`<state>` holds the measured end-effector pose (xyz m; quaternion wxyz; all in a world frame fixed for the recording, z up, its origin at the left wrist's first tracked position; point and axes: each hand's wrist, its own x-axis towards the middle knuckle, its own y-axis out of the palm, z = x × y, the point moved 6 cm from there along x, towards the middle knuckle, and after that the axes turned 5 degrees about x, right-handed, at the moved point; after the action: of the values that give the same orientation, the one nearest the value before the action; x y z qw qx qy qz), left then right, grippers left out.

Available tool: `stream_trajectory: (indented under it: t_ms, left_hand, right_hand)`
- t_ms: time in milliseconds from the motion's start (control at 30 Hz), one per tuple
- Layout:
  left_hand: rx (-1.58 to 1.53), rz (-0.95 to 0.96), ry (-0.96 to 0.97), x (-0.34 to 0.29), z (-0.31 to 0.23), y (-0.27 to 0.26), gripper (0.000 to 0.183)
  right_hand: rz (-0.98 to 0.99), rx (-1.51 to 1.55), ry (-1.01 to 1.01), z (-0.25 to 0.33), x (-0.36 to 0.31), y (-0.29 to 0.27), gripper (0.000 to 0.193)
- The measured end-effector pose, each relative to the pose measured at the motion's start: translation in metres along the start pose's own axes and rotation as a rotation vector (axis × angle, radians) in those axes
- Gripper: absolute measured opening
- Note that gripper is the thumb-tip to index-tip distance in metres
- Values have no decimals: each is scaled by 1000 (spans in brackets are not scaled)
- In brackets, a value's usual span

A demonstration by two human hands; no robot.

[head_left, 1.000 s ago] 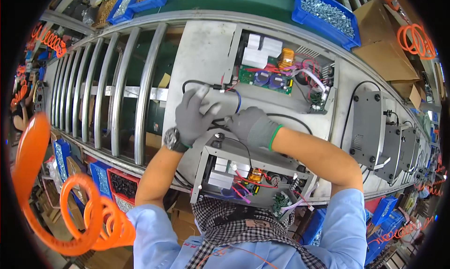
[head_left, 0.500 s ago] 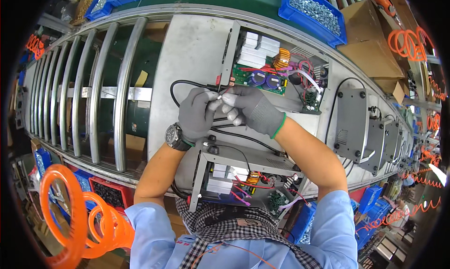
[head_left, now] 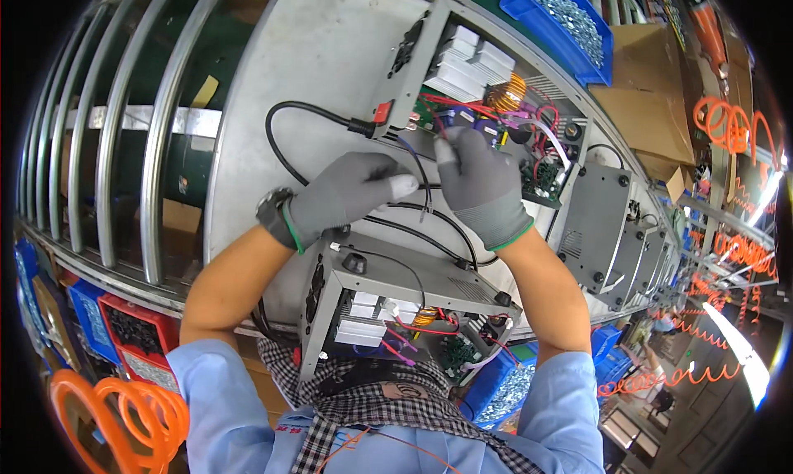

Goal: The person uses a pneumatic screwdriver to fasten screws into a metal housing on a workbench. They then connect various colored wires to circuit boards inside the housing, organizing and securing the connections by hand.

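Observation:
My left hand [head_left: 351, 191], in a grey glove, is open over the bench, its thumb and fingers apart with nothing between them. Close to its fingertips a thin dark wire [head_left: 424, 175] hangs down from the far power unit [head_left: 404, 94]. My right hand [head_left: 483, 181], gloved alike, is at that unit's near edge. Its thumb and forefinger are closed on a thin red wire [head_left: 440, 125]; the wire's end is hidden. The unit's casing is uncovered, showing silver heat sinks [head_left: 471, 65] and a copper coil [head_left: 505, 94]. A black power cable [head_left: 277, 135] plugs into its end.
A second uncovered power unit [head_left: 396, 263] stands nearest me, with black cables [head_left: 429, 234] between the units. Grey closed units [head_left: 593, 226] line the right. Metal rollers [head_left: 120, 144] lie left. A blue bin of screws [head_left: 562, 24] is at the back; orange coiled hoses [head_left: 124, 416] hang lower left.
My hands have parted from a pinch around a small white piece. The left has let go and opened; the right has moved to the far unit's wires. The view has shifted and tilted.

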<state>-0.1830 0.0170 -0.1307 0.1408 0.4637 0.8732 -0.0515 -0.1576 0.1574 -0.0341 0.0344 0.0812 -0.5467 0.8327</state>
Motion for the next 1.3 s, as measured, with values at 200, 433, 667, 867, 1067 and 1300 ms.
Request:
stream_trajectory:
  t_ms: [200,433,667,867,1067,1300]
  left_hand:
    - [-489,118,-215,16,-1,17,40]
    - [-319,156,-149,19,5,19,24]
    - [-246,114,-156,22,14,22,24]
    - [-48,145,-160,17,-1,11,25]
    - [-38,160,-187,16,1,11,23]
    - [-50,163,-171,15,4,15,22]
  right_hand:
    - [-98,-177,-131,6,-6,11,16]
    - [-78,-204,-64,8,-2,11,14]
    - [-41,-231,-54,11,1,9,13]
    - [257,-384,65,22,24,0,9]
    - [554,-371,210,15,51,-1,17]
    - [575,-485,107,18,51,5,17]
